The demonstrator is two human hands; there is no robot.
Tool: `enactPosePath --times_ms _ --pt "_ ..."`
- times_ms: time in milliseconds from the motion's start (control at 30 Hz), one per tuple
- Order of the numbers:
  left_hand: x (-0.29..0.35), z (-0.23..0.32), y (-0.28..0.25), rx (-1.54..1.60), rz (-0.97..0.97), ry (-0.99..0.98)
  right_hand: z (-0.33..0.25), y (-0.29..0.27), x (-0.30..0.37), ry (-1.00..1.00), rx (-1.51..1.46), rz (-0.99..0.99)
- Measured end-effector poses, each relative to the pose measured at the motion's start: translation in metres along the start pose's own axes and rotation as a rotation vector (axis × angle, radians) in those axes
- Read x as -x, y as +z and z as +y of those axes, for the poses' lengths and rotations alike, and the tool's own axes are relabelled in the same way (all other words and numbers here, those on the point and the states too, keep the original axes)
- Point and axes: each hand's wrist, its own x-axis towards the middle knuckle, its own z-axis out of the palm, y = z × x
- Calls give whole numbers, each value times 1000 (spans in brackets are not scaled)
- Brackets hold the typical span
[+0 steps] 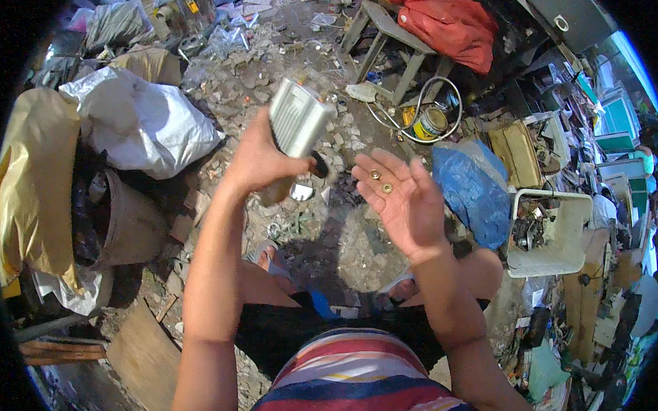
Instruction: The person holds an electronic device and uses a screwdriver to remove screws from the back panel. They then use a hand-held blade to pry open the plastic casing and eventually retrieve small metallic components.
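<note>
Two small brass rings [381,181] lie on your open right hand [401,201], palm up, above the rubble ground [321,234]. Your left hand [262,160] grips a ribbed grey metal box [297,119], tilted; its lower end is hidden behind your fingers and a dark knob [319,164] juts out. Just right sits a blue bag [471,189], then a white crate [553,231] of scrap. A white sack [140,123] crowds your left; a wooden stool [392,45] stands ahead.
</note>
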Motion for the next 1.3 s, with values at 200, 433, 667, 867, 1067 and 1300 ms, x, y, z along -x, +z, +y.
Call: enactPosePath --times_ms 200,433,667,867,1067,1300 --pt "8 23 32 266 -240 45 -33 11 2 -107 -227 -7" --pt "19 44 53 464 -401 73 -54 6 17 -221 -263 -30" --pt "28 51 66 415 -400 221 -58 1 25 -239 -274 -50" --pt "33 53 71 483 -372 241 -53 1 26 -228 -279 -26" --pt "34 36 88 219 -258 283 -59 -12 23 -224 -184 73" --pt "26 33 95 9 15 340 -44 -28 14 -327 473 219"
